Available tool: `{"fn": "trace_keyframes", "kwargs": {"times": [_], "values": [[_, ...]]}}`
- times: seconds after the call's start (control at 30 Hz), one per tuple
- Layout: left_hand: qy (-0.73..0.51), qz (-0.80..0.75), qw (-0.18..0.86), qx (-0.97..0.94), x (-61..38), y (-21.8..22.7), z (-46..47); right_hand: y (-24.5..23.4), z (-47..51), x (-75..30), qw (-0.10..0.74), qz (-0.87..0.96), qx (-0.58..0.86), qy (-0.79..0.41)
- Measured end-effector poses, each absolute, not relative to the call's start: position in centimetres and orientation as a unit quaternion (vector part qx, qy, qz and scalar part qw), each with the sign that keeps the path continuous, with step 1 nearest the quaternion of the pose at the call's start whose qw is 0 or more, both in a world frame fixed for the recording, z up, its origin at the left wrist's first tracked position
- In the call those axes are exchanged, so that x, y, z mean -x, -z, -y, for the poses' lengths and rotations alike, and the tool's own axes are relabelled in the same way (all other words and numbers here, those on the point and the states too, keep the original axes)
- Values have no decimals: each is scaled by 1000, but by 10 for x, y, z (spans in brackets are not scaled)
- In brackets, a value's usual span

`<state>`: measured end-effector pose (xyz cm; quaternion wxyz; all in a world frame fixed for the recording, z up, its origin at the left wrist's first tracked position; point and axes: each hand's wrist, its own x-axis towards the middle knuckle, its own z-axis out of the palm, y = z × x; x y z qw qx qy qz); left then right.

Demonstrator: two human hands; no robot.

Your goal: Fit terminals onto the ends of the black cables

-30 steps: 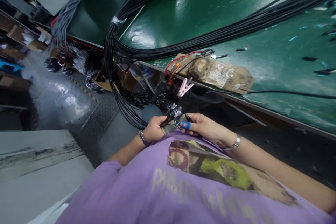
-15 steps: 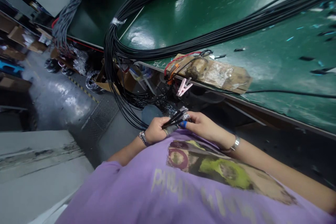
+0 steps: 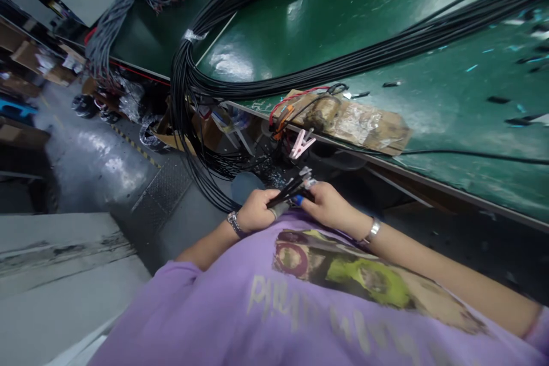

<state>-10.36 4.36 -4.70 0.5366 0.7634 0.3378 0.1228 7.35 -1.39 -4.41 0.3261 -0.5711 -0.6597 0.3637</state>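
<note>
Close to my purple shirt, my left hand [image 3: 258, 211] is closed around a bunch of black cables [image 3: 283, 190]. Their pale, silvery ends [image 3: 305, 174] stick out to the upper right. My right hand [image 3: 328, 204] is pinched on the bunch near those ends, with something blue on one fingertip. What exactly lies between its fingers is too small to tell. From my left hand the cables loop down and up to a large bundle [image 3: 274, 84] on the green bench, bound with a clear tie [image 3: 191, 36].
A pink clip [image 3: 301, 144] hangs at the edge of the green bench [image 3: 343, 23]. Behind it a taped cardboard piece [image 3: 369, 126] lies with red and black wires. Black offcuts [image 3: 500, 100] are scattered at right. A round blue-grey stool top [image 3: 247, 186] stands below.
My right hand has shifted slightly left and down along the cable ends, and its wrist has turned a little. The cable ends fan out a bit more. My left hand keeps its hold.
</note>
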Motion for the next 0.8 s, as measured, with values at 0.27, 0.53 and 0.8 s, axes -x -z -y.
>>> {"fn": "trace_keyframes", "kwargs": {"times": [0.27, 0.53, 0.8], "values": [[-137, -335, 557, -747, 103, 52, -46, 42, 14, -81, 360, 672, 512, -395], [-103, -330, 573, -743, 101, 49, -48, 46, 14, -80, 332, 702, 530, -340], [-114, -342, 606, -709, 100, 47, -45, 43, 13, -88, 307, 711, 517, -365]]}}
